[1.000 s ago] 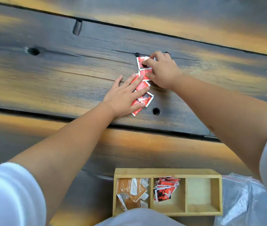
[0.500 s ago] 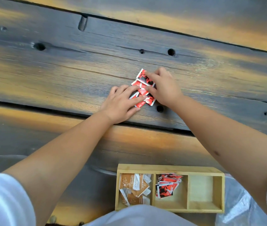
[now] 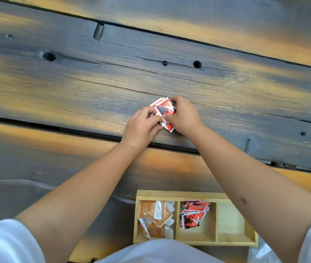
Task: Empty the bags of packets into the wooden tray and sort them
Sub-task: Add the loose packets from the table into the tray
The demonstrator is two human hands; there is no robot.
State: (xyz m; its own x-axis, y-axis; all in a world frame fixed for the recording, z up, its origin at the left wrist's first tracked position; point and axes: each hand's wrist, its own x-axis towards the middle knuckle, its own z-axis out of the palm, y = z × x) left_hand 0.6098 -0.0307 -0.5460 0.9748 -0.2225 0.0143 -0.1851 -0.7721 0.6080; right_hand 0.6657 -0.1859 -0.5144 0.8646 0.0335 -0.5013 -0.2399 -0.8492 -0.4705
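Note:
A small stack of red packets (image 3: 164, 109) lies on the dark plank table, squeezed between both hands. My left hand (image 3: 141, 128) grips its left side with curled fingers. From the right, my right hand (image 3: 184, 116) pinches the same stack. Near my body sits the wooden tray (image 3: 230, 242) with three compartments. Its left compartment holds several brown and white packets (image 3: 155, 218), the middle one holds several red packets (image 3: 192, 215), and the right one holds nothing.
A clear plastic bag (image 3: 260, 253) shows at the tray's lower right corner. The table (image 3: 75, 88) is made of wide dark planks with gaps, knots and holes. My white sleeves fill the bottom corners.
The spread-out red packets have been gathered into one stack and drawn closer to me. My left hand went from lying flat on them to gripping them with curled fingers.

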